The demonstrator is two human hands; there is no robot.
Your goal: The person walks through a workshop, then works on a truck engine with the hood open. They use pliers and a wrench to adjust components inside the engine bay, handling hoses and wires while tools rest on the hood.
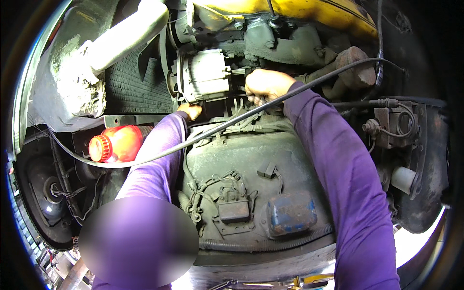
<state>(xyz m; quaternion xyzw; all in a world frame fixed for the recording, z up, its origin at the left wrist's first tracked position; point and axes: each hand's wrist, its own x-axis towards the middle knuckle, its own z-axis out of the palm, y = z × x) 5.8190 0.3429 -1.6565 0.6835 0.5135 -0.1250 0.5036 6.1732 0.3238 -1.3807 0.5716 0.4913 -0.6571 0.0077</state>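
Note:
A silver alternator [205,75] is mounted on the side of the engine, with a pulley and belt at its left end. Low beside that pulley end, my left hand [192,111] reaches under the alternator; its fingers are mostly hidden. My right hand [268,86] is at the alternator's rear end, near the terminals and wires there. Its fingers are curled closed, and what they hold, if anything, is too small to make out. A long black cable [241,120] arcs in front of both my forearms.
A pale, thick pipe [130,36] and a radiator [137,79] flank the left side. Below them sits a red plastic bottle [126,141]. A yellow engine cover [309,8] lies above. Nearer are a worn blue box [292,212], wiring, and hand tools [251,284].

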